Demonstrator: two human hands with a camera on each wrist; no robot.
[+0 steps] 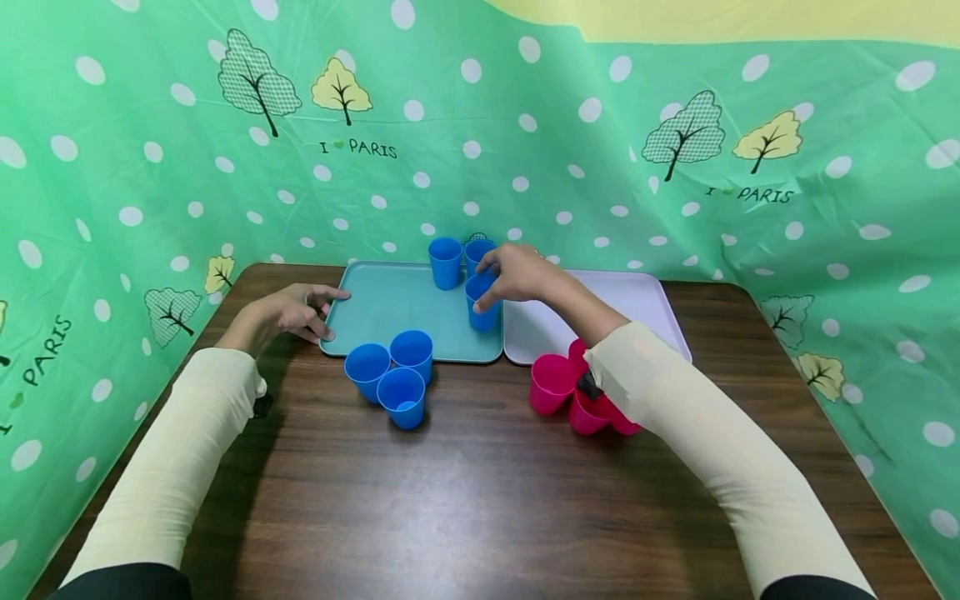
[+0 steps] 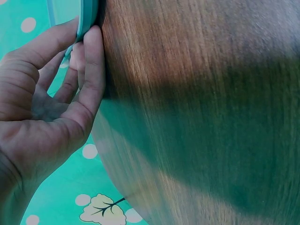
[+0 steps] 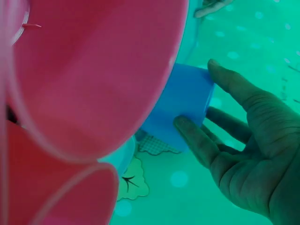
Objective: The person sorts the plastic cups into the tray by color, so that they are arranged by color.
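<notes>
A teal tray (image 1: pixel 397 310) lies at the back of the table, and my left hand (image 1: pixel 296 310) grips its left edge with thumb and fingers. In the left wrist view that hand (image 2: pixel 56 84) is at the tray's rim (image 2: pixel 88 18). On the tray's right side my right hand (image 1: pixel 517 273) holds a blue cup (image 1: pixel 482 313) near its rim; the right wrist view shows thumb and fingers around this cup (image 3: pixel 178 98). Two more blue cups (image 1: pixel 446 265) stand behind it, one partly hidden by the hand. Three blue cups (image 1: pixel 401 398) stand on the table before the tray.
A lavender tray (image 1: pixel 637 304) adjoins the teal one on the right. Several pink cups (image 1: pixel 552 385) stand in front of it, partly covered by the right sleeve. A green dotted cloth (image 1: pixel 450 83) hangs behind the brown table (image 1: pixel 480 500).
</notes>
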